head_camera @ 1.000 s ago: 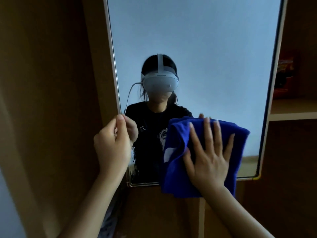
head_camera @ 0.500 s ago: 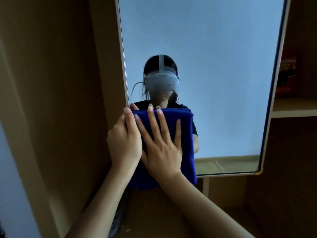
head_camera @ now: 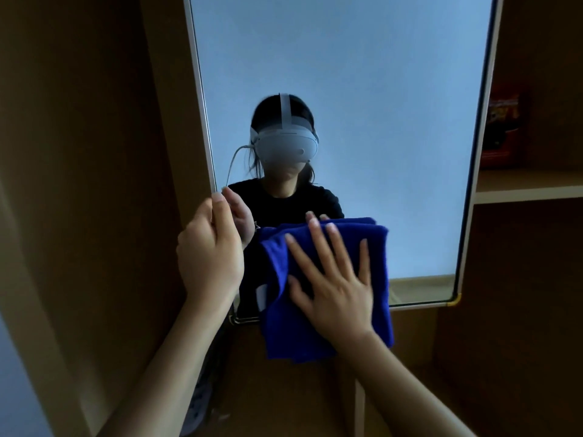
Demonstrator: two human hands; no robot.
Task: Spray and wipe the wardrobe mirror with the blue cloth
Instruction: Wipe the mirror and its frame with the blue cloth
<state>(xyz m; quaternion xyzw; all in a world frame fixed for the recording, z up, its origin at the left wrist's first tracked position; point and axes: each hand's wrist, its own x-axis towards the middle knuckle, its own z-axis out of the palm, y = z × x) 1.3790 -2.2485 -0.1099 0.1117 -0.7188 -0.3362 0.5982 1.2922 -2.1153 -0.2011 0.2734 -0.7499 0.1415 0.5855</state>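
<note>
The wardrobe mirror (head_camera: 378, 105) hangs upright in a thin metal frame and fills the upper middle of the head view. My left hand (head_camera: 209, 257) grips the mirror's left edge, fingers curled around the frame. My right hand (head_camera: 334, 285) lies flat with spread fingers on the blue cloth (head_camera: 375, 263), pressing it against the lower part of the glass. The cloth's bottom hangs below the mirror's lower edge. No spray bottle is in view.
Brown wardrobe panels (head_camera: 94, 184) stand to the left and below the mirror. A wooden shelf (head_camera: 530, 184) at the right carries a red and orange package (head_camera: 501, 127). The mirror's lower right corner has a yellow cap (head_camera: 456, 299).
My right hand has slid the blue cloth rightward across the lower glass, away from my left hand. My left hand keeps its hold on the mirror's left edge.
</note>
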